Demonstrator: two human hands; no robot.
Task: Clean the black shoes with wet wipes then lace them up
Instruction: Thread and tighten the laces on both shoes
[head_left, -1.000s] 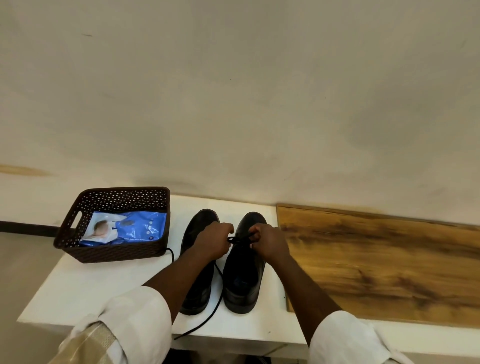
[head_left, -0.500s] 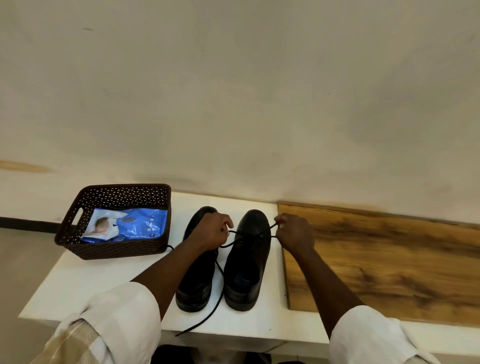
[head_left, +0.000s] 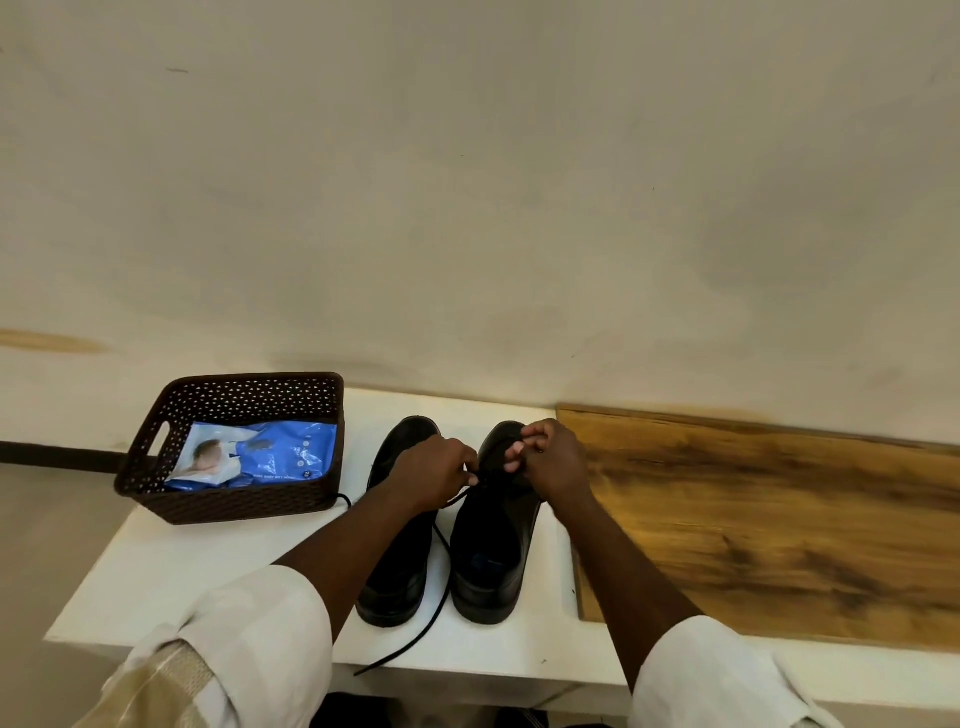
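Observation:
Two black shoes stand side by side on the white table (head_left: 171, 566), toes toward the wall. Over the right shoe (head_left: 493, 561) both hands meet at the lacing area. My left hand (head_left: 436, 473) pinches a black lace end and my right hand (head_left: 550, 457) pinches the other end, fingers bunched close together. My left forearm covers much of the left shoe (head_left: 395, 587). A loose black lace (head_left: 415, 639) trails between the shoes toward the table's front edge. The blue wet wipes pack (head_left: 260, 457) lies in the brown basket (head_left: 234, 504) at the left.
A wooden board (head_left: 779, 525) lies flat on the right part of the table, next to the right shoe. A pale wall rises right behind the table. The table's front edge is close below the shoes' heels.
Half a second ago my hands were spread apart, pulling the lace ends sideways. Now they have come back together over the right shoe's lacing.

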